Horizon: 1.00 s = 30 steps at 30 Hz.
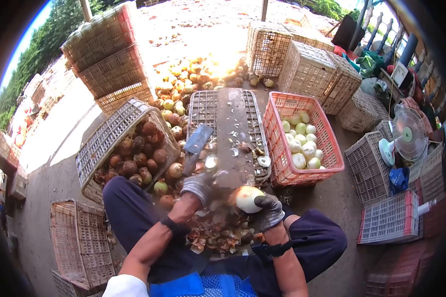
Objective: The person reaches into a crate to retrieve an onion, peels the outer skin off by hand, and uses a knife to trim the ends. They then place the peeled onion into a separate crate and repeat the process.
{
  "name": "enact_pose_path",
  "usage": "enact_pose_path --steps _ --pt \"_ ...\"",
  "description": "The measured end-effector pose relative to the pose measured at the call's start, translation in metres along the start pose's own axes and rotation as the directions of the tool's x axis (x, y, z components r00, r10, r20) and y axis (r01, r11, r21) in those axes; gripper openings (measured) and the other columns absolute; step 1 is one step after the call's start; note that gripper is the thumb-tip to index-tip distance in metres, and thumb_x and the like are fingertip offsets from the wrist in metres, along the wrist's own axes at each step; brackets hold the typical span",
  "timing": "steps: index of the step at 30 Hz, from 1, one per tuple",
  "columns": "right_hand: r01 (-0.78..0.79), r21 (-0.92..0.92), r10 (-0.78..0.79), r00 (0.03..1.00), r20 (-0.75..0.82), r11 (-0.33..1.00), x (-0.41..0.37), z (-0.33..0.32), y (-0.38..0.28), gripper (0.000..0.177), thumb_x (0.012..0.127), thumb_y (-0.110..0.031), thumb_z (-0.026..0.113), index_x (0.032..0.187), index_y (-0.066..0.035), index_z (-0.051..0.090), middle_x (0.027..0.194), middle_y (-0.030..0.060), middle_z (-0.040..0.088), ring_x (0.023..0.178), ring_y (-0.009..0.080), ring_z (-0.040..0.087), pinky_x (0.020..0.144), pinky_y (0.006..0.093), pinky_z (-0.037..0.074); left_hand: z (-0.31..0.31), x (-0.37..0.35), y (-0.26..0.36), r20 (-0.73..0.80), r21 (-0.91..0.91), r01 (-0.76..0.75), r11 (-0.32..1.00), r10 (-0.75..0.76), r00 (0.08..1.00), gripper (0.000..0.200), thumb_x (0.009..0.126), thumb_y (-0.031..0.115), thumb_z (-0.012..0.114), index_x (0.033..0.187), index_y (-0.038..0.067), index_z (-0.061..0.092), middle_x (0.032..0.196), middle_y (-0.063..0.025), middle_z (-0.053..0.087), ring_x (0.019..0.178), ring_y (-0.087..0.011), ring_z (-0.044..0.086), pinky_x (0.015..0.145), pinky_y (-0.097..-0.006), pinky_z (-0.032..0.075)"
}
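red basket [332, 148] w/ peeled onions [299, 146] r of worktop [230, 123], tilted grey crate [101, 143] w/ brown onions [134, 159] l, l hand [198, 188] grips cleaver [198, 139], r hand [268, 212] cups peeled onion [247, 198] at worktop's near edge.

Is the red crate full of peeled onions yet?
Not full. The red crate holds roughly a dozen peeled onions lying low on its floor, well below the rim, with bare floor showing around them.

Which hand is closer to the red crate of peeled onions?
Right. The right hand, holding a peeled onion, is just short of the near corner of the red crate. The left hand, gripping the cleaver, is farther off to the left.
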State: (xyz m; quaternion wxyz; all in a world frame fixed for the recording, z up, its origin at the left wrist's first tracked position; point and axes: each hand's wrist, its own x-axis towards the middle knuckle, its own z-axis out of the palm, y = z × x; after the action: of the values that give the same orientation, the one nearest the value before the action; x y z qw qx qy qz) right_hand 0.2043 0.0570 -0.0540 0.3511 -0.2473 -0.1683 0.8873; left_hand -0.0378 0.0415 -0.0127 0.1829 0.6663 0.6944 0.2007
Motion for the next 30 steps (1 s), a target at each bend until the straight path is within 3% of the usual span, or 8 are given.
enact_pose_path --steps 1,5,9,12,18,25,28,30 --pt "0.025 -0.006 -0.025 1.0 -0.016 1.0 0.0 0.002 0.0 0.059 0.066 -0.017 0.072 0.117 0.005 0.053 0.105 0.0206 0.062 0.091 0.0338 0.063 0.078 0.0443 0.055 -0.005 -0.004 0.003 -0.061 -0.065 0.022 0.998 -0.026 0.998 0.013 0.078 0.017 0.061 0.086 0.008 0.064 0.082 -0.0168 0.064 0.074 -0.0343 0.063 0.061 -0.0415 0.048" --pt "0.06 -0.029 -0.062 0.997 -0.05 0.998 0.001 0.012 -0.004 0.059 0.066 -0.018 0.072 0.117 0.005 0.053 0.104 0.0205 0.062 0.091 0.0331 0.063 0.079 0.0435 0.055 -0.014 -0.025 0.026 -0.275 -0.193 -0.408 0.892 0.35 0.896 0.009 0.076 0.01 0.066 0.084 0.007 0.064 0.077 -0.0135 0.062 0.068 -0.0306 0.061 0.059 -0.0374 0.048" --pt "0.03 -0.089 -0.035 0.998 -0.061 0.996 -0.004 0.024 -0.003 0.06 0.067 -0.018 0.073 0.119 0.004 0.053 0.105 0.0182 0.063 0.09 0.0289 0.064 0.076 0.0397 0.055 -0.024 -0.041 0.05 -0.094 -0.628 -0.2 0.752 0.181 0.979 0.018 0.075 0.012 0.071 0.092 0.007 0.066 0.074 -0.0108 0.061 0.065 -0.0246 0.059 0.06 -0.0336 0.047" --pt "0.063 -0.28 -0.092 0.992 -0.09 0.958 -0.004 0.031 0.001 0.056 0.069 -0.016 0.072 0.119 0.003 0.055 0.103 0.0147 0.064 0.084 0.0255 0.065 0.068 0.0348 0.056 -0.028 -0.032 0.053 -0.236 -0.51 -0.452 0.732 0.387 0.892 0.014 0.079 0.006 0.065 0.092 0.003 0.06 0.07 -0.0088 0.061 0.06 -0.0192 0.06 0.054 -0.0353 0.048" --pt "0.074 -0.595 -0.204 0.967 -0.154 0.8 0.0 0.036 0.012 0.047 0.07 -0.013 0.072 0.114 0.001 0.06 0.099 0.0103 0.066 0.075 0.0222 0.067 0.058 0.0302 0.056 -0.011 -0.024 0.033 -0.118 -0.209 -0.519 0.829 0.505 0.855 0.01 0.066 0.011 0.067 0.072 0.006 0.061 0.063 -0.0158 0.057 0.057 -0.037 0.058 0.049 -0.0406 0.046" --pt "0.086 -0.413 -0.094 0.996 0.0 0.907 0.001 0.038 0.006 0.063 0.062 -0.014 0.078 0.119 0.003 0.056 0.103 0.0127 0.065 0.085 0.0242 0.066 0.07 0.0321 0.057 0.003 -0.017 0.009 -0.211 -0.15 -0.398 0.905 0.364 0.907 0.02 0.071 0.012 0.066 0.088 0.003 0.061 0.076 -0.0142 0.063 0.067 -0.0286 0.062 0.058 -0.0375 0.049" --pt "0.107 -0.379 -0.101 0.994 0.034 0.919 -0.004 0.047 0.004 0.07 0.061 -0.015 0.08 0.123 0.004 0.052 0.105 0.0144 0.064 0.086 0.0257 0.066 0.072 0.0335 0.057 -0.001 -0.013 0.005 -0.207 -0.48 -0.163 0.862 0.069 0.976 0.017 0.078 0.013 0.067 0.09 0.002 0.063 0.074 -0.0163 0.06 0.058 -0.0237 0.055 0.054 -0.0336 0.046" --pt "0.076 -0.332 -0.077 0.997 0.011 0.94 -0.005 0.045 0.001 0.07 0.061 -0.014 0.08 0.123 0.004 0.052 0.105 0.0144 0.064 0.087 0.0256 0.065 0.073 0.0343 0.057 -0.015 -0.02 0.017 -0.223 -0.435 -0.207 0.877 0.118 0.968 0.016 0.078 0.013 0.065 0.091 0.004 0.064 0.075 -0.0161 0.061 0.062 -0.0277 0.058 0.057 -0.0363 0.048"
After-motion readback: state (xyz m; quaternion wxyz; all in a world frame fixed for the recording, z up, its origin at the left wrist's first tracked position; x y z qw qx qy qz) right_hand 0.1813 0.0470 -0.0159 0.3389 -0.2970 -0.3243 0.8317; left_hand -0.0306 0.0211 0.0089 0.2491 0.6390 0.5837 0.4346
